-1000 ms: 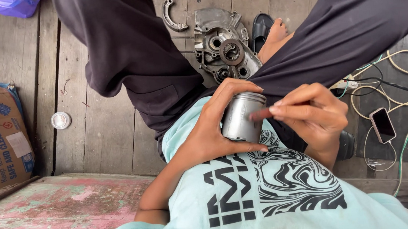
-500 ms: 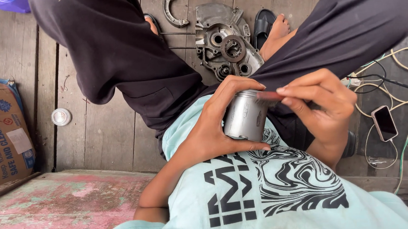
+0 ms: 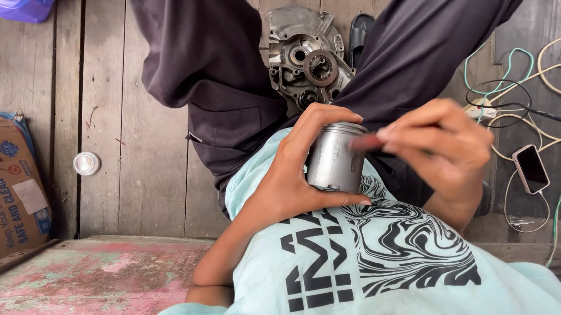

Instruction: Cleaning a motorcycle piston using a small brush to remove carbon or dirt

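My left hand (image 3: pixel 289 177) grips a grey cylindrical metal piston (image 3: pixel 335 158) above my lap, against my pale blue shirt (image 3: pixel 369 270). My right hand (image 3: pixel 443 148) pinches a small reddish-brown strip (image 3: pixel 366 143) against the piston's side. A grey metal engine casing (image 3: pixel 306 59) lies on the wooden plank floor (image 3: pixel 127 156) between my legs.

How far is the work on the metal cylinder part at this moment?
Done: the grey piston is out of the engine casing on the floor. In hand: left hand grips it, right hand rubs a small reddish piece against it. Left: cannot tell; its surface is partly hidden.
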